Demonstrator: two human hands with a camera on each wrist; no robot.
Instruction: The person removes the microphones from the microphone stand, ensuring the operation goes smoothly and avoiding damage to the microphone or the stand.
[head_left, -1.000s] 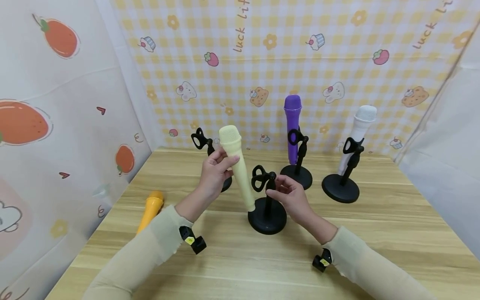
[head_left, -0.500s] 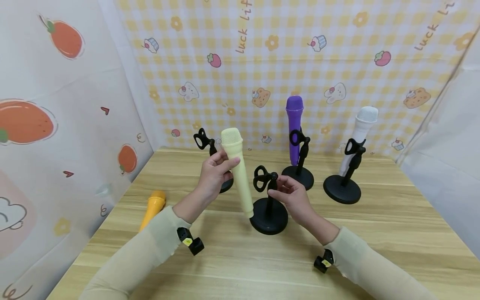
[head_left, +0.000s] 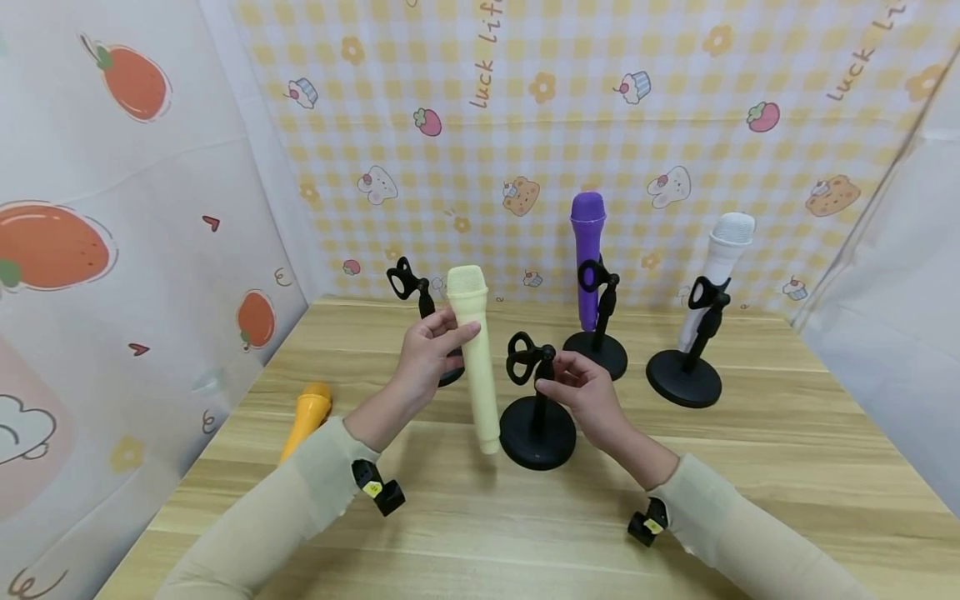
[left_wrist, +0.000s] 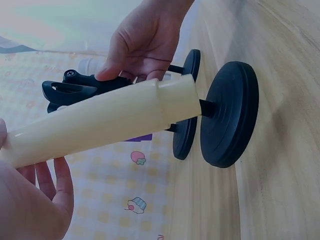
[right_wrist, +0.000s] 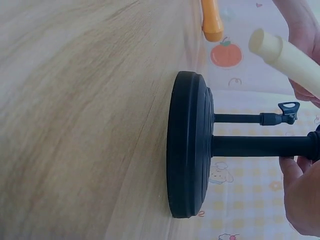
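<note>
Cream microphone (head_left: 482, 387), pinched in my left hand (head_left: 429, 352) above the bench (head_left: 465, 533), just beside the black stand (head_left: 538, 433) my right hand (head_left: 590, 397) holds; I should brace that and align the barrel squarely with its clip (head_left: 529, 356).

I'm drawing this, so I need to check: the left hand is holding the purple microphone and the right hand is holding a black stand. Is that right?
Not quite: the colour is wrong. The left hand holds the pale yellow microphone, as the head view shows. The right hand is holding a black stand.
</note>
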